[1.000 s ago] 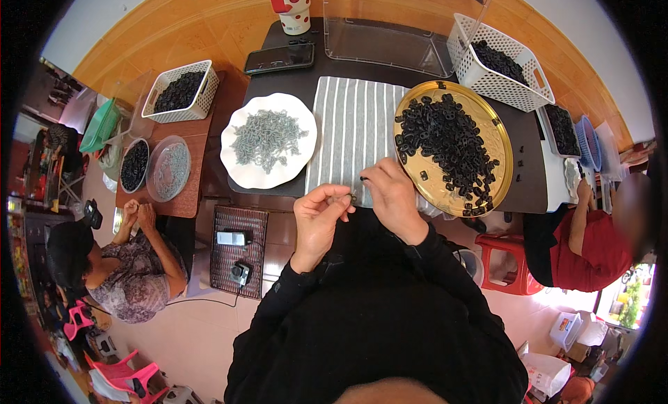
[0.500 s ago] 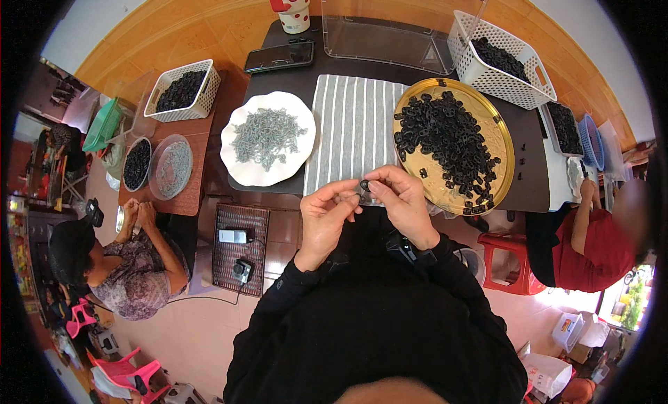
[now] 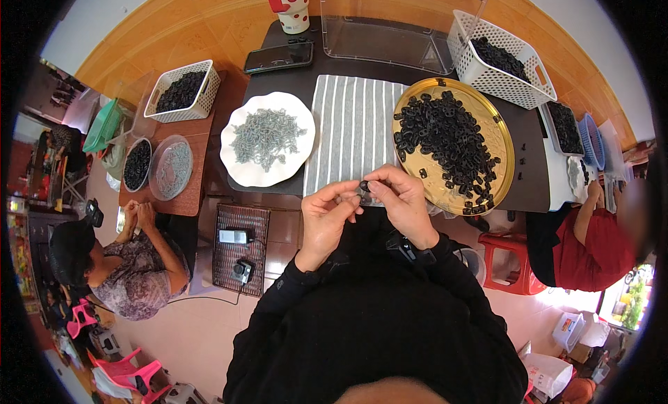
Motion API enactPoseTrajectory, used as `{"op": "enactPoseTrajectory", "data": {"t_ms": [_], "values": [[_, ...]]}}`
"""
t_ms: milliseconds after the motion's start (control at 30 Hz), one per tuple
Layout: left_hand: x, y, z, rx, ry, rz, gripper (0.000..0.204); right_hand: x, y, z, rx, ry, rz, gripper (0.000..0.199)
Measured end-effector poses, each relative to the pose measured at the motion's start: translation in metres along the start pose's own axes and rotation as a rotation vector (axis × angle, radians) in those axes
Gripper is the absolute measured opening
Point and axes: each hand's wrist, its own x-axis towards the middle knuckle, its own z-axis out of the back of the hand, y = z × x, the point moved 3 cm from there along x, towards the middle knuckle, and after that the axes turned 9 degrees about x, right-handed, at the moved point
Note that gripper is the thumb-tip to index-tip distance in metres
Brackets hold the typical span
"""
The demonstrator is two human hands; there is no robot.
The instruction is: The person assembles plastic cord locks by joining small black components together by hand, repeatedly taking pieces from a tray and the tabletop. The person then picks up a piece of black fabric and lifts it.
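My two hands meet over the near edge of a grey-and-white striped cloth [image 3: 353, 129]. In the thumb and forefinger of my right hand [image 3: 403, 206] is a small black plastic piece [image 3: 364, 186]. My left hand [image 3: 328, 219] pinches right beside it, its fingertips close to the piece; what they hold is too small to make out. Left of the cloth, a white scalloped plate [image 3: 233, 160] bears a heap of small grey metal pieces [image 3: 268, 139]. To the right, a round gold tray [image 3: 410, 169] carries a pile of black plastic pieces [image 3: 445, 132].
A phone [image 3: 278, 57], a spotted tumbler [image 3: 293, 18] and a clear plastic box [image 3: 386, 45] stand at the back. A white basket [image 3: 518, 87] of black pieces sits back right. Co-workers sit left [image 3: 132, 279] and right [image 3: 591, 244]. A wicker stand [image 3: 229, 272] holds small devices.
My hands stay together over the cloth edge, with only a slight shift at the fingertips. The co-worker's hand on the right has moved a little.
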Motion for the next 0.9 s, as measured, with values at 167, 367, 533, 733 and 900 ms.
{"op": "enactPoseTrajectory", "data": {"t_ms": [167,367,533,733,900], "values": [[-0.001,0.000,-0.001,-0.013,-0.005,-0.011,0.027,0.001,0.003,-0.001,-0.020,0.010,0.008,0.010],[-0.001,-0.001,-0.002,-0.002,-0.020,-0.010,0.025,0.000,-0.002,0.003,-0.041,0.024,0.002,0.008],[-0.001,0.000,-0.003,-0.011,-0.004,-0.024,0.025,-0.004,0.001,-0.002,-0.013,0.028,-0.014,0.008],[-0.002,0.001,-0.005,-0.049,-0.037,-0.015,0.025,-0.009,-0.005,-0.007,-0.022,-0.007,0.105,0.012],[-0.002,0.003,-0.005,-0.106,-0.040,-0.045,0.025,-0.013,0.003,-0.008,-0.272,0.045,0.313,0.024]]}}
